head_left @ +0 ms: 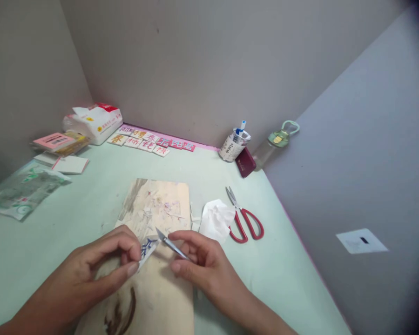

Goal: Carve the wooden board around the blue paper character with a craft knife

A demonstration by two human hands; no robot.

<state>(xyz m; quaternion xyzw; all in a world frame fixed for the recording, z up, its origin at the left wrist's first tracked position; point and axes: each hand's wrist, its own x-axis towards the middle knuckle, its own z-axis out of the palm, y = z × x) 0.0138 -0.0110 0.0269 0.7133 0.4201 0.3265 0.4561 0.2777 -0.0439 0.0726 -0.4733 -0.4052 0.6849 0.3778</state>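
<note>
My left hand (108, 263) pinches a small white piece with blue character strokes (147, 249) between thumb and fingers. In my right hand (202, 260) is a silver craft knife (172, 246), its pointed blade aimed up and left, close to the piece's right edge. Both hands are above a wooden board (171, 302) marked with a dark stain near the bottom. Thin shavings and scraps (165, 207) lie scattered over the board's upper part.
Right of the board are a crumpled tissue (216, 218) and red-handled scissors (244, 221). Character tiles (146, 139), a tissue pack (97, 123) and plastic packets (28, 188) lie at back and left. A pen can (233, 144), maroon box (246, 162) and bottle (270, 149) stand back right.
</note>
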